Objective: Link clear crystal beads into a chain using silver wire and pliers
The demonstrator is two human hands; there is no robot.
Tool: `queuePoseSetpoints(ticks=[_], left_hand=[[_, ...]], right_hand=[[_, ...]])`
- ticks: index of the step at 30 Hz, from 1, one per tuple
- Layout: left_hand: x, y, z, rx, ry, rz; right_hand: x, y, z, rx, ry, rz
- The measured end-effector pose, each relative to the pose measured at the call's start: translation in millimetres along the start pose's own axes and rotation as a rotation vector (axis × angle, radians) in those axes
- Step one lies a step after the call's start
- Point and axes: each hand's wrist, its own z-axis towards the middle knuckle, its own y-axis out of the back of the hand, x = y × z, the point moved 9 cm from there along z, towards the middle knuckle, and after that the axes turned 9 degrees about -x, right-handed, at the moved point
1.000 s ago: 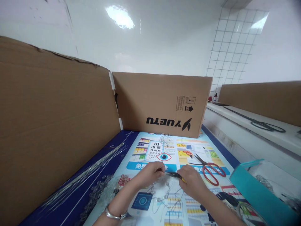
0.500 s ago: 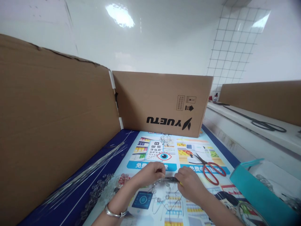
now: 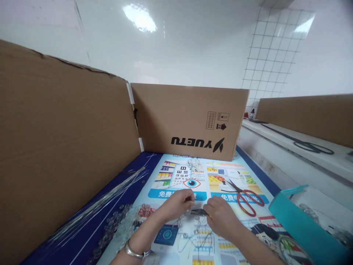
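Note:
My left hand [image 3: 176,203] is closed in a pinch on a thin wire piece with clear beads [image 3: 190,226] that hangs down over the printed mat [image 3: 234,173]. My right hand [image 3: 220,217] is wrapped round small dark pliers [image 3: 199,212] whose tip points left and meets the wire at my left fingertips. Both hands hover low over the middle of the mat, almost touching. A silver bangle [image 3: 135,251] sits on my left wrist.
Red-handled scissors [image 3: 246,199] lie to the right of my hands. A bundle of long wires [image 3: 96,206] and several clear beads [image 3: 118,224] lie at the left. Cardboard walls [image 3: 190,119] stand behind and to the left. A teal box [image 3: 300,224] sits at the right. A finished bead cluster [image 3: 193,163] lies farther back.
The pliers have swung from a slant to nearly level and closer to my left fingertips. Both hands stay in the same place.

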Motion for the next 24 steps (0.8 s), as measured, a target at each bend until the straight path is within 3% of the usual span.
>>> queuePoseSetpoints(ticks=[24], left_hand=[[-2.9,1.2,-0.7,-0.031,0.023,0.132]], right_hand=[[4.5,-8.7,-0.7,0.028,0.027,-0.066]])
